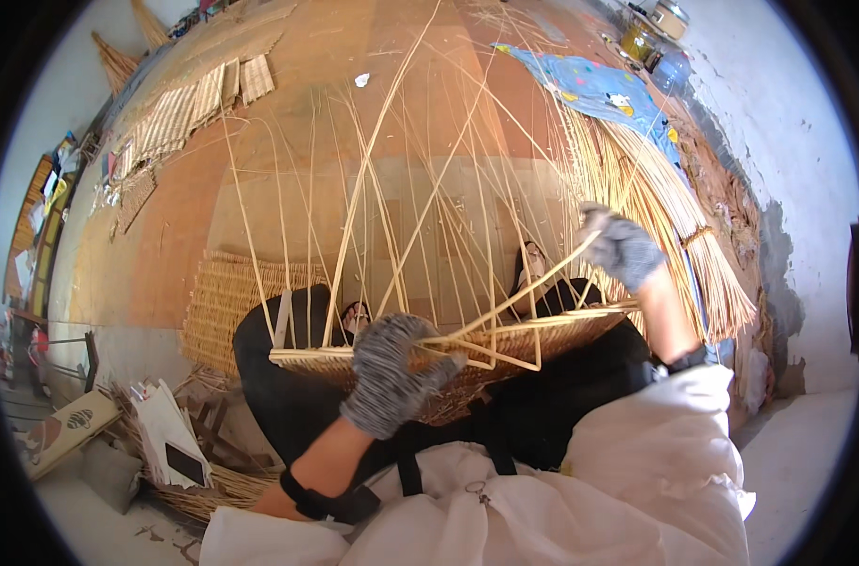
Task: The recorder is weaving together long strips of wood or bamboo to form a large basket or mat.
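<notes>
A woven wicker panel (561,330) lies across my lap, with several long pale rods standing up from its far edge and fanning away over the floor. My left hand (391,373), in a grey knitted glove, is closed over the panel's edge left of the middle. From beside it a thick wicker rod (519,300) slants up to the right. My right hand (623,250), gloved the same way and slightly blurred, grips that rod above the panel's right part. Two short bent rod ends stick out of the edge between the hands. The left fingertips are partly hidden.
Right of me lies a large tied bundle of peeled rods (656,208), partly under a blue cloth (590,80). Another woven panel (226,311) rests by my left knee. Slatted mats (189,113) lie far left. Lower left are a dark phone (184,462) and scraps.
</notes>
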`<action>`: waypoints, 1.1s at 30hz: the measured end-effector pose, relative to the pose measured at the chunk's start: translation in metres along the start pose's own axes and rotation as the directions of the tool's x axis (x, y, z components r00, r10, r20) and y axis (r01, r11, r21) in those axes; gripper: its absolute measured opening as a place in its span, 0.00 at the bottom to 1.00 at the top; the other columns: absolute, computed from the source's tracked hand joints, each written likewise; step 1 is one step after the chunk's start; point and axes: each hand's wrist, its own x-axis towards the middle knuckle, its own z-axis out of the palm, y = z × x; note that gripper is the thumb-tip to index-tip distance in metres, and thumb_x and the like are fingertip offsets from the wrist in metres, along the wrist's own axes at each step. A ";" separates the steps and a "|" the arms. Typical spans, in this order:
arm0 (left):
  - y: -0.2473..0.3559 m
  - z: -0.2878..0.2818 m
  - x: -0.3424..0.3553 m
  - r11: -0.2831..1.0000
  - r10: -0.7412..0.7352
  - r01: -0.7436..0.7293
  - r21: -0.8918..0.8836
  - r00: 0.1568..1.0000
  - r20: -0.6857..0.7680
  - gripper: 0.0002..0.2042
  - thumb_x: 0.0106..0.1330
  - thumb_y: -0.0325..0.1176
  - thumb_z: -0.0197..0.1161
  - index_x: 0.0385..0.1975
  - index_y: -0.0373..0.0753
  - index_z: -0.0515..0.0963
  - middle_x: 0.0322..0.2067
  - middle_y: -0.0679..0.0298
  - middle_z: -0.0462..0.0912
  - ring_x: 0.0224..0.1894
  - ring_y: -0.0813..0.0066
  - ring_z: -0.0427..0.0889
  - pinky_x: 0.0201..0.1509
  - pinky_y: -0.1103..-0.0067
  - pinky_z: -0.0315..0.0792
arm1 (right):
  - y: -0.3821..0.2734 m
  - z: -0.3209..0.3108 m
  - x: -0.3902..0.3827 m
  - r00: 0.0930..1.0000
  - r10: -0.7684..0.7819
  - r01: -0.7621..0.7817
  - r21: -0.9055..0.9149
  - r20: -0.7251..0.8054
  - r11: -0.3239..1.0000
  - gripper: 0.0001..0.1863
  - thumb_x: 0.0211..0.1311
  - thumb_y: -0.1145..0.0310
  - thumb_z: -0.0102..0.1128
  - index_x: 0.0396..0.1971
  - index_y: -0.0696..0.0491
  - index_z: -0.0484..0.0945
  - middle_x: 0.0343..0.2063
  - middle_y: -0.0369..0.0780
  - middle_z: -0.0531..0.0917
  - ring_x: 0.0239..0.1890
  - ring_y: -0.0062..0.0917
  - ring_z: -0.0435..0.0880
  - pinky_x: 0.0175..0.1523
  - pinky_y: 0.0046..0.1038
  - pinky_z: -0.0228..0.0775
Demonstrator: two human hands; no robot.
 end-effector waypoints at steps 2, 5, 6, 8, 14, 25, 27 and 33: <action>-0.017 -0.001 0.003 0.974 0.177 -0.190 -0.123 0.978 -0.110 0.16 0.42 0.42 0.71 0.26 0.39 0.76 0.23 0.62 0.74 0.27 0.65 0.75 0.36 0.73 0.68 | -0.022 -0.040 -0.037 0.968 -0.221 0.174 0.319 0.117 0.932 0.13 0.58 0.72 0.49 0.43 0.55 0.68 0.25 0.37 0.77 0.27 0.24 0.78 0.36 0.28 0.77; -0.026 0.004 -0.008 0.858 -0.227 0.152 -0.491 0.969 -0.098 0.18 0.37 0.44 0.74 0.18 0.40 0.73 0.19 0.64 0.73 0.24 0.70 0.73 0.33 0.75 0.67 | 0.013 -0.015 -0.114 0.957 -0.214 0.260 0.247 -0.198 0.934 0.06 0.58 0.69 0.52 0.34 0.53 0.73 0.24 0.35 0.76 0.27 0.21 0.76 0.32 0.21 0.75; -0.019 0.009 -0.006 0.852 -0.225 0.150 -0.501 0.970 -0.093 0.18 0.37 0.44 0.74 0.18 0.40 0.73 0.19 0.64 0.73 0.24 0.70 0.73 0.33 0.75 0.67 | 0.039 -0.029 -0.137 0.978 -0.166 0.194 0.261 -0.126 0.946 0.04 0.58 0.69 0.53 0.31 0.52 0.73 0.23 0.34 0.75 0.27 0.20 0.75 0.32 0.19 0.74; 0.002 0.012 0.003 0.960 -0.257 0.203 -0.190 0.912 -0.319 0.19 0.35 0.45 0.75 0.18 0.41 0.74 0.19 0.65 0.73 0.24 0.70 0.73 0.34 0.74 0.67 | 0.097 -0.059 -0.181 0.975 0.090 -0.034 0.265 -0.201 0.964 0.06 0.57 0.63 0.54 0.30 0.46 0.70 0.25 0.30 0.71 0.34 0.20 0.71 0.31 0.23 0.68; 0.011 0.000 -0.009 0.963 -0.054 0.086 0.256 0.990 -0.128 0.28 0.31 0.31 0.71 0.39 0.38 0.71 0.32 0.59 0.72 0.36 0.64 0.70 0.41 0.74 0.67 | 0.167 -0.086 -0.243 0.771 0.635 -0.469 0.627 -0.053 0.622 0.05 0.50 0.69 0.59 0.23 0.51 0.72 0.23 0.39 0.75 0.28 0.27 0.75 0.31 0.29 0.72; -0.018 -0.051 -0.016 0.962 0.153 -0.047 -0.269 0.908 0.390 0.46 0.39 0.36 0.72 0.59 0.38 0.51 0.53 0.54 0.64 0.52 0.63 0.66 0.57 0.72 0.61 | 0.080 -0.146 -0.171 0.992 -0.121 -0.071 -0.950 -0.036 -0.305 0.14 0.63 0.67 0.40 0.43 0.55 0.70 0.47 0.47 0.74 0.44 0.32 0.77 0.47 0.26 0.70; -0.020 -0.043 -0.017 0.930 0.131 0.012 -0.366 0.923 0.362 0.47 0.39 0.36 0.72 0.60 0.37 0.48 0.54 0.53 0.62 0.54 0.62 0.65 0.58 0.72 0.59 | 0.111 -0.074 -0.149 0.568 -0.339 0.766 -0.632 0.750 -0.117 0.14 0.56 0.69 0.47 0.43 0.52 0.71 0.35 0.45 0.79 0.31 0.35 0.80 0.33 0.29 0.74; -0.013 -0.050 -0.014 0.908 -0.033 0.203 -0.367 0.908 0.419 0.52 0.38 0.32 0.73 0.62 0.37 0.41 0.57 0.53 0.58 0.56 0.63 0.61 0.60 0.71 0.57 | 0.140 0.058 -0.125 0.830 -0.249 0.502 -0.863 0.500 -0.061 0.21 0.52 0.63 0.55 0.45 0.56 0.69 0.37 0.51 0.76 0.40 0.42 0.75 0.45 0.35 0.67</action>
